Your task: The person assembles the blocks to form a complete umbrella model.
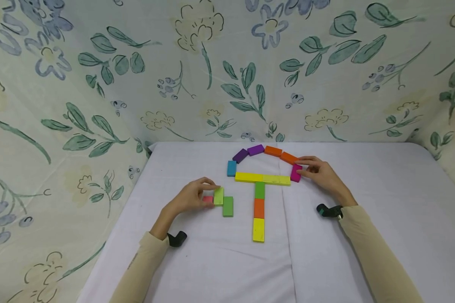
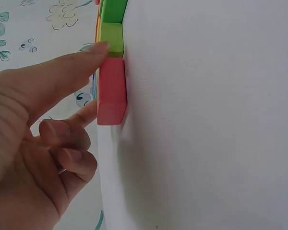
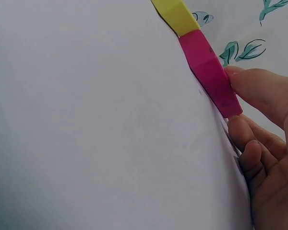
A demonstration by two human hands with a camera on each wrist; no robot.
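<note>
My left hand [image 1: 194,194] curls thumb and index finger around a light green block [image 1: 218,196], with the thumb at its lower end in the left wrist view. Beside it lie a coral-red block [image 2: 112,91], partly hidden by the fingers in the head view, and a green block [image 1: 228,206]. My right hand [image 1: 320,173] pinches a magenta block [image 3: 211,74] at the right end of an arch of blocks. Its thumb rests on the block's side, and a fingertip reaches the neighbouring orange block [image 1: 289,158].
The arch continues through another orange block [image 1: 273,151], purple blocks [image 1: 255,150] and a blue block [image 1: 231,168]. Two yellow blocks [image 1: 249,177] lie across below it. From them a column of green, orange [image 1: 259,208] and yellow blocks runs down the white tablecloth [image 1: 220,273].
</note>
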